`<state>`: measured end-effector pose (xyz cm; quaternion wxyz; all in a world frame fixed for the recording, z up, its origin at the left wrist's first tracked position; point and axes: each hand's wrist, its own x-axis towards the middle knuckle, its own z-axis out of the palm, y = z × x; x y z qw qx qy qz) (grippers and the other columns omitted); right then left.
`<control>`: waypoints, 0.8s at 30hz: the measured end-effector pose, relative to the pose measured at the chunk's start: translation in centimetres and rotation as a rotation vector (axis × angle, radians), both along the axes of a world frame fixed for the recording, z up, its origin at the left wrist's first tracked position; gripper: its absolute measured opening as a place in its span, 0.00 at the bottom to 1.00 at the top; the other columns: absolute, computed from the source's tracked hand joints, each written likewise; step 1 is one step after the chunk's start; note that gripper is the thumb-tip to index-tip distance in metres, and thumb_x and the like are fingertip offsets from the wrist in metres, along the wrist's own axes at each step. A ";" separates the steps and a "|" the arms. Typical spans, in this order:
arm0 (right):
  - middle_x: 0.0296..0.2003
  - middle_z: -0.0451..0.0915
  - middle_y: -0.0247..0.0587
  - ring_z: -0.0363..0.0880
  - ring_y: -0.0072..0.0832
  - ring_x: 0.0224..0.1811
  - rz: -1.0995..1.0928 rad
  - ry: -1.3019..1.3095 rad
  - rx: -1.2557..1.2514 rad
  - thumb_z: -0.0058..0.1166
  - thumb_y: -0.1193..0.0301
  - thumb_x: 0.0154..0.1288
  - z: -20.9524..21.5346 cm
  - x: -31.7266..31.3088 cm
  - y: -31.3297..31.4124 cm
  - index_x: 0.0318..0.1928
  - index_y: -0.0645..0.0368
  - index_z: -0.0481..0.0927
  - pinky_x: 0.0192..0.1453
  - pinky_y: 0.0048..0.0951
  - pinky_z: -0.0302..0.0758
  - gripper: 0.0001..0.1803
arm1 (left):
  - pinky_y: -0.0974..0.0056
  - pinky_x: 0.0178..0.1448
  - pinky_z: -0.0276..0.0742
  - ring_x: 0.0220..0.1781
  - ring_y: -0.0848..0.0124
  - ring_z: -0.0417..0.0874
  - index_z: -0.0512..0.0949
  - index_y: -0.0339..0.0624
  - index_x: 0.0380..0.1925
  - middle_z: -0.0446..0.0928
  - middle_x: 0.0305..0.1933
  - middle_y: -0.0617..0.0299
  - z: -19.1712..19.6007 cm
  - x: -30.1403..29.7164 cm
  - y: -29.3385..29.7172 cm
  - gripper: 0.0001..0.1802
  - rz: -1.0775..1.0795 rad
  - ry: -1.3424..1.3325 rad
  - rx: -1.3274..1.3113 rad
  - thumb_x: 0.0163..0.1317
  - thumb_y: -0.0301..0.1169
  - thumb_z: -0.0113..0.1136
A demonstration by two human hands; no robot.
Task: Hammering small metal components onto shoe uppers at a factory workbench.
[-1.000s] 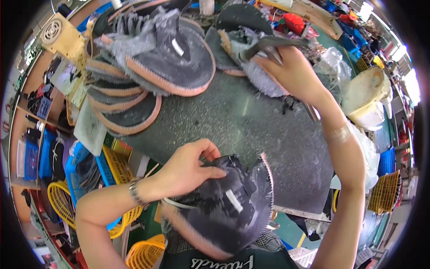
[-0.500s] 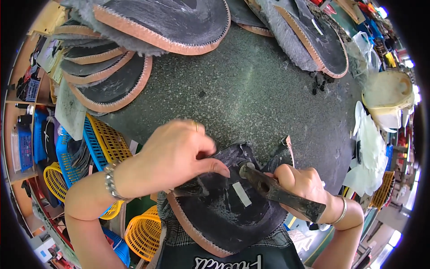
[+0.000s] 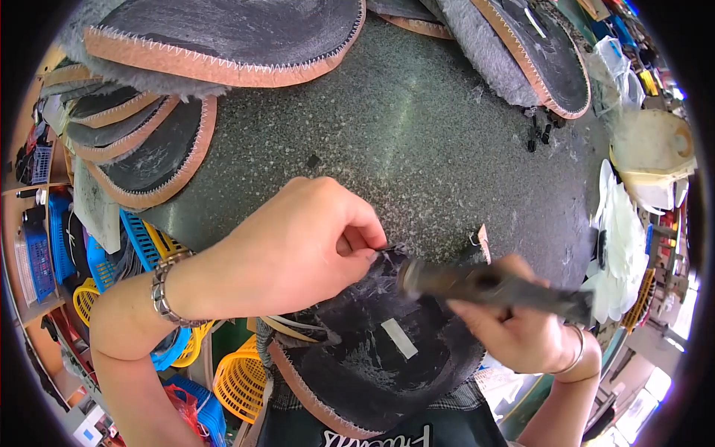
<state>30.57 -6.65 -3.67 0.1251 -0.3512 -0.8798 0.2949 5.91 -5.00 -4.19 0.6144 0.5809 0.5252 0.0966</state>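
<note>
A dark oval shoe-sole piece (image 3: 387, 350) with a tan stitched rim and a small white tag lies at the near edge of the speckled grey-green worktable (image 3: 417, 141), partly over my lap. My left hand (image 3: 298, 249) pinches its upper edge between thumb and fingers. My right hand (image 3: 514, 324) grips a dark, worn tool (image 3: 484, 287) that looks like a hammer; its blurred head sits over the top of the piece, close to my left fingertips.
Stacks of similar dark soles with tan rims (image 3: 156, 156) fill the left and far side of the table, with more at the upper right (image 3: 536, 52). Yellow and blue plastic baskets (image 3: 238, 380) stand below left. A cream container (image 3: 652, 153) and white sheets (image 3: 622, 246) lie at the right.
My right hand came back from the far pile and now holds the tool over the piece. The view has closed in on the table, and my left hand has shifted to pinch the top edge.
</note>
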 end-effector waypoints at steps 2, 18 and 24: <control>0.20 0.70 0.27 0.73 0.18 0.14 -0.209 0.133 -0.272 0.62 0.68 0.58 0.2 -1.3 0.1 0.39 0.60 0.73 0.14 0.16 0.66 0.14 | 0.76 0.39 0.77 0.33 0.81 0.81 0.81 0.31 0.35 0.82 0.31 0.61 -0.3 -0.1 -0.5 0.07 0.115 -0.060 -0.119 0.55 0.20 0.61; 0.24 0.78 0.40 0.82 0.27 0.24 -0.306 0.195 -0.612 0.63 0.77 0.50 0.3 -3.4 2.2 0.43 0.65 0.71 0.27 0.26 0.77 0.19 | 0.71 0.35 0.74 0.30 0.74 0.80 0.82 0.34 0.31 0.80 0.28 0.60 -0.4 1.9 -3.7 0.08 0.267 -0.191 0.271 0.50 0.15 0.62; 0.29 0.81 0.37 0.81 0.18 0.32 -0.513 0.362 -1.017 0.62 0.79 0.57 0.8 -3.1 1.6 0.38 0.68 0.78 0.34 0.20 0.78 0.09 | 0.69 0.34 0.74 0.29 0.68 0.81 0.83 0.36 0.29 0.79 0.27 0.57 -0.6 2.1 -3.9 0.09 0.231 -0.156 0.428 0.45 0.17 0.64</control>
